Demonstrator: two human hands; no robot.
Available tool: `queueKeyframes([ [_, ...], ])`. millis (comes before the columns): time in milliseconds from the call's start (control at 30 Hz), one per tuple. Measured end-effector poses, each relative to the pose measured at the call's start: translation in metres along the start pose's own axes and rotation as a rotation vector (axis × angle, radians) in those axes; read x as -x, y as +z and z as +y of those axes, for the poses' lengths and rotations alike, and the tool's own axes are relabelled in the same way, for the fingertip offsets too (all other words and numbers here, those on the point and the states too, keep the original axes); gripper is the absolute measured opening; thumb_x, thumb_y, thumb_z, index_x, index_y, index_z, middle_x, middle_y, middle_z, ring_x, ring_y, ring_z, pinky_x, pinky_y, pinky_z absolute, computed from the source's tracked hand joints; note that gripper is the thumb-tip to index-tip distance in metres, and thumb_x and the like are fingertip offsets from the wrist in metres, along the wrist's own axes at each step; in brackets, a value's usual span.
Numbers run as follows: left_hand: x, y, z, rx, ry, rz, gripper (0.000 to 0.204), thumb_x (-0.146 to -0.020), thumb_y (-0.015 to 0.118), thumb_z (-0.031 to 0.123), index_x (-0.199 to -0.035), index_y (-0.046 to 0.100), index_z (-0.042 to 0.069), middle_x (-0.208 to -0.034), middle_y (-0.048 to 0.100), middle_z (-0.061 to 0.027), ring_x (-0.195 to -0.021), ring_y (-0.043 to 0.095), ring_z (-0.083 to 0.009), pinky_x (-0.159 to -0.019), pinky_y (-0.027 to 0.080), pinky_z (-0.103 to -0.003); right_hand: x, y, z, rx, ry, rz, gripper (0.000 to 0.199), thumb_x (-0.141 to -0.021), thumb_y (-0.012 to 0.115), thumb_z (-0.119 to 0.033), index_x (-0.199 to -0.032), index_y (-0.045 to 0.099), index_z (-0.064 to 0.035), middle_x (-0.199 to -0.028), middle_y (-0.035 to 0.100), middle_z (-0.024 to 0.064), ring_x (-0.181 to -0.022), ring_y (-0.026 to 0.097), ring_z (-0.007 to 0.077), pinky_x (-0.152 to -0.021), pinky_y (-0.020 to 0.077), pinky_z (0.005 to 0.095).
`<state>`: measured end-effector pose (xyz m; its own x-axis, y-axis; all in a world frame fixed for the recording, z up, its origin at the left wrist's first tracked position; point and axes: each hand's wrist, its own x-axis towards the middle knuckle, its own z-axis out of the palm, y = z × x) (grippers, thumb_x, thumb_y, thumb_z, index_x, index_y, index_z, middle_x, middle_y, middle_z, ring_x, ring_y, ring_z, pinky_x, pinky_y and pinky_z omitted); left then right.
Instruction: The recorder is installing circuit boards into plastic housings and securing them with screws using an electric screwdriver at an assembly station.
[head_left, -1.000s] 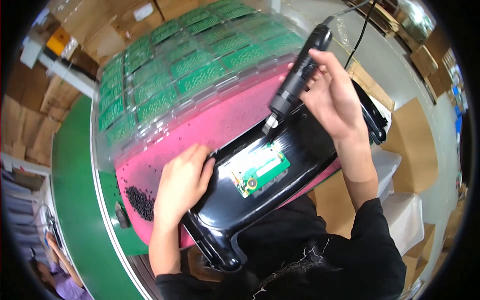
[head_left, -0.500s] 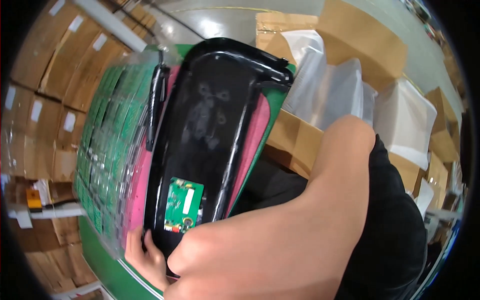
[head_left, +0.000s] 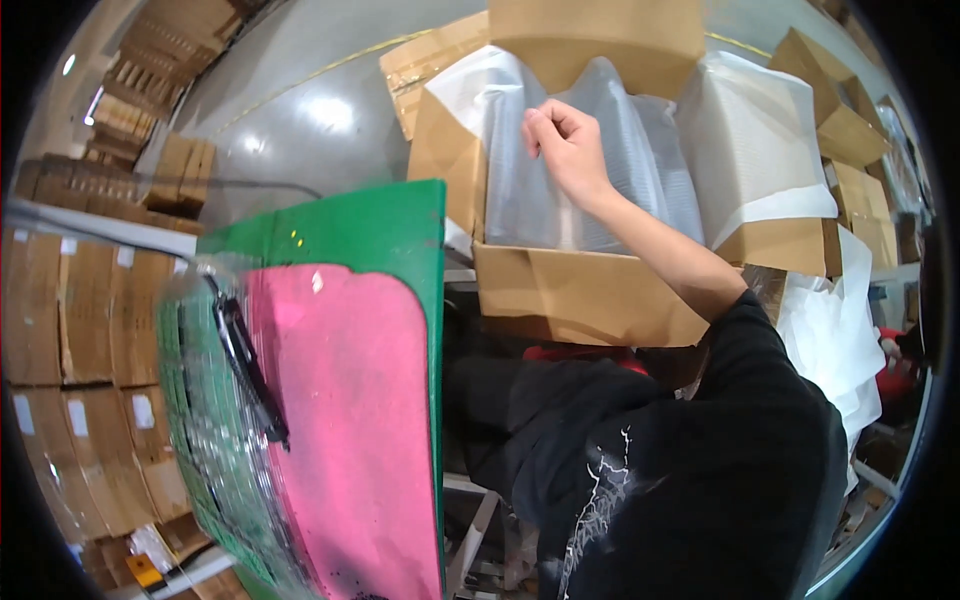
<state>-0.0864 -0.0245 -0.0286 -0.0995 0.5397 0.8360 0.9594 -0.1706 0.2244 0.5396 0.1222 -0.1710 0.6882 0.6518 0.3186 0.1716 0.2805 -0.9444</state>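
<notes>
Reaching with right hand (head_left: pixel 568 150) over translucent wrapping (head_left: pixel 515 190) in open cardboard box (head_left: pixel 590 295), beside the right edge of the surface (head_left: pixel 345 232), near its far right corner. Showing fingers bent inward toward the palm, but cannot tell if pinching any wrapping; cannot tell about left hand either, being out of view. Also seeing pink mat (head_left: pixel 350 400) along the surface's right edge, with black corded driver (head_left: pixel 245 365) lying by its left side, next to clear trays (head_left: pixel 215 440) with green circuit boards.
</notes>
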Motion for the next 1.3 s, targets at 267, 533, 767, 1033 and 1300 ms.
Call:
queueKeyframes([
  [267,-0.006,0.000,-0.039,0.155,-0.067,0.030,0.030,-0.096,0.059,0.025,-0.103,0.067,-0.003,-0.093,0.068,-0.0186,-0.085,0.063,-0.0257,-0.078,0.051,-0.041,0.074,-0.154,0.216,1.364,0.928,0.358,0.075,-0.080,0.077,-0.037,-0.137,0.041,-0.0022,-0.154,0.022,0.0223,-0.142,0.029,0.0374,-0.108,0.0345,0.0563],
  [533,-0.013,-0.019,-0.077,0.275,-0.147,0.097,0.029,-0.096,0.058,0.024,-0.105,0.066,-0.003,-0.094,0.067,-0.0178,-0.086,0.063,-0.0256,-0.078,0.051,-0.040,0.066,-0.191,0.191,1.216,1.030,-0.032,0.063,-0.091,0.058,-0.051,-0.131,0.049,-0.0030,-0.133,0.055,0.0238,-0.119,0.059,0.0373,-0.095,0.0486,0.0498],
  [767,-0.002,-0.033,-0.112,0.402,-0.255,0.173,0.028,-0.096,0.058,0.023,-0.106,0.065,-0.002,-0.095,0.067,-0.0170,-0.087,0.062,-0.0254,-0.078,0.051,-0.040,0.046,-0.202,0.179,0.927,0.768,-0.416,0.052,-0.096,0.055,-0.047,-0.086,0.066,0.0029,-0.081,0.068,0.0168,-0.077,0.070,0.0279,-0.063,0.0542,0.0417],
  [1033,0.039,-0.066,-0.112,0.485,-0.437,0.244,0.028,-0.096,0.058,0.022,-0.108,0.065,-0.002,-0.096,0.066,-0.0161,-0.089,0.062,-0.0253,-0.078,0.050,-0.040,-0.052,-0.073,-0.131,-0.025,-0.430,0.014,0.029,-0.102,0.055,-0.033,-0.087,0.061,-0.0080,-0.067,0.054,-0.0058,-0.060,0.049,0.0033,-0.054,0.0388,0.0237],
  [1300,0.018,0.021,0.094,0.399,-0.343,-0.176,0.015,-0.094,0.062,0.014,-0.098,0.067,0.001,-0.102,0.062,-0.0193,-0.095,0.060,-0.0349,-0.087,0.048,-0.046,-0.122,-0.128,-0.157,0.975,-0.923,0.228,0.019,-0.094,0.053,-0.009,-0.090,0.070,-0.0009,-0.077,0.069,0.0147,-0.071,0.067,0.0271,-0.064,0.0522,0.0381],
])
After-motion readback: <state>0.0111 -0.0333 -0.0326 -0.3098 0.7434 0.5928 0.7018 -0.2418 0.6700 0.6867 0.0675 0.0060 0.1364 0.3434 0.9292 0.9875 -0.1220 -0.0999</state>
